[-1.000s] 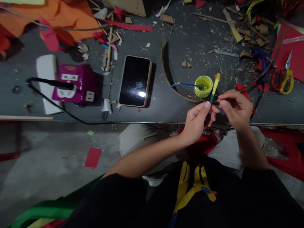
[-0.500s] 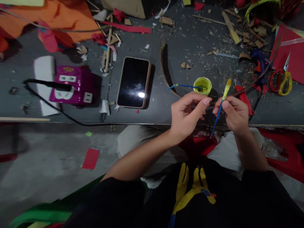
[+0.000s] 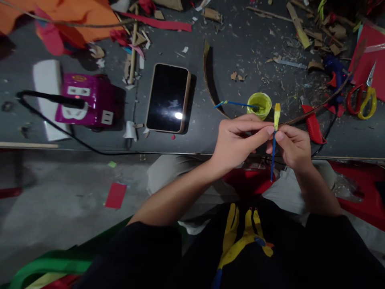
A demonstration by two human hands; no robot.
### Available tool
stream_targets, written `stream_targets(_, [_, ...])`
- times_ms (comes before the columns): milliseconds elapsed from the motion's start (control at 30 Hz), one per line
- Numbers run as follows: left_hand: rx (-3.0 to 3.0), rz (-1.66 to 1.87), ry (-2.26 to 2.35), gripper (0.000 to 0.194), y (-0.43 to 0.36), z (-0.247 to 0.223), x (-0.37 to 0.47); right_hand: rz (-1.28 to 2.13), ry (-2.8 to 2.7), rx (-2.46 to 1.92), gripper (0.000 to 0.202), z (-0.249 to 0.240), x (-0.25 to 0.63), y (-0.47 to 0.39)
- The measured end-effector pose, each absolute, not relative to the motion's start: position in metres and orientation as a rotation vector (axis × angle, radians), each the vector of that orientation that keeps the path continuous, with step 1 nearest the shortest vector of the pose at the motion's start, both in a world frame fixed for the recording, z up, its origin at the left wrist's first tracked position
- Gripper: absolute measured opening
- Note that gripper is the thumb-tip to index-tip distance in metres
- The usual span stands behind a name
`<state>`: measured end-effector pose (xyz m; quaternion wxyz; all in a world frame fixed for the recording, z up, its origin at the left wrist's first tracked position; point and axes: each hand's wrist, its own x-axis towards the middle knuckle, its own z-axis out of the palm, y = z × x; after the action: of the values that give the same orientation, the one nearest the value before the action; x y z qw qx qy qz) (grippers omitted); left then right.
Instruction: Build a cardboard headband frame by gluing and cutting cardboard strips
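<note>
A blue-handled paintbrush with yellow bristles stands nearly upright between my hands. My right hand is closed, pinching it below the metal collar. My left hand is closed too, with its thumb tip against the brush and its fingers around a thin curved brown strip. That strip passes behind both hands, bending up on either side; its held part is hidden. Just beyond my fingers is a small open tub of yellow paint. A second blue stick, yellow at its outer end, leans out of the tub.
A phone and a purple power socket block with a black cable lie leftward. Toward the right are a red cutter, scissors and a blue glue gun. Scraps litter the far side of the table.
My hands have come together. The brush has turned more upright and shifted left, and my left thumb now meets it. The whole view has shifted slightly.
</note>
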<state>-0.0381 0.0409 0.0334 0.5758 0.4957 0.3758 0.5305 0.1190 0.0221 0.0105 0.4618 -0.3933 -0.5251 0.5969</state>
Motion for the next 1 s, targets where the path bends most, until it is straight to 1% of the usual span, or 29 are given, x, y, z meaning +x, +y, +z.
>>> stream_targets(100, [1.155, 1.258, 0.87, 0.008, 0.0417, 0.0335, -0.0378, 1.402, -1.342, -0.991, 0.028, 0.0124, 0.1187, 0.0216])
stream_targets(233, [1.165, 1.262, 0.901, 0.007, 0.042, 0.0333, -0.0382, 1.356, -1.391, -1.048, 0.03, 0.0161, 0.1175, 0.0215])
stream_targets(467, [1.145, 1.267, 0.955, 0.011, 0.0385, 0.0325, -0.0358, 1.393, -1.36, -1.04, 0.031, 0.0147, 0.1156, 0.0201])
stream_targets(700, [1.117, 1.261, 0.862, 0.014, 0.0384, 0.0346, -0.0352, 1.429, -1.323, -0.978, 0.029, 0.0144, 0.118, 0.0206])
stream_targets(833, [1.101, 1.231, 0.881, 0.014, 0.0386, 0.0346, -0.0357, 1.386, -1.356, -1.022, 0.031, 0.0152, 0.1182, 0.0211])
stream_targets(1000, [1.135, 1.262, 0.897, 0.013, 0.0397, 0.0334, -0.0365, 1.427, -1.34, -1.022, 0.033, 0.0152, 0.1166, 0.0209])
